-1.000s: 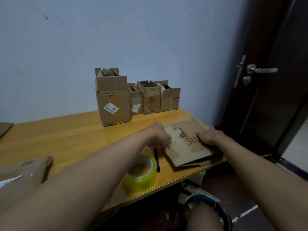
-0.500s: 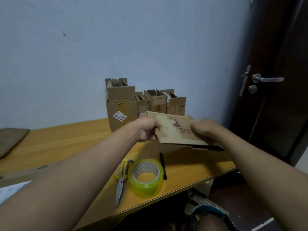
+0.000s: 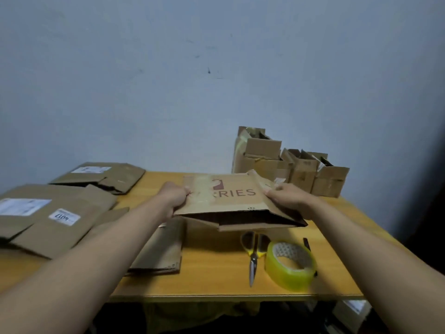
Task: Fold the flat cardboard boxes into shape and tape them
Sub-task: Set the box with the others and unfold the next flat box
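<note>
flat brown cardboard box with red lettering [image 3: 226,201] held above yellow wooden table [image 3: 216,283], slightly opened. left hand [image 3: 174,197] clamped on left edge, right hand [image 3: 286,197] clamped on right edge. yellow-handled scissors [image 3: 253,255] just beside clear yellow tape roll [image 3: 290,265].

A plain pale blue-grey painted wall [image 3: 216,68] fills the upper view, marked by a few small dark scuffs [image 3: 208,70]. Against it stands a yellow-orange wooden table with a straight front edge [image 3: 216,289]. The space beneath the table is dark, perhaps holding clutter.

Flattened printed cardboard box [image 3: 231,201], apparently part-opened, held tilted above the table.
</note>
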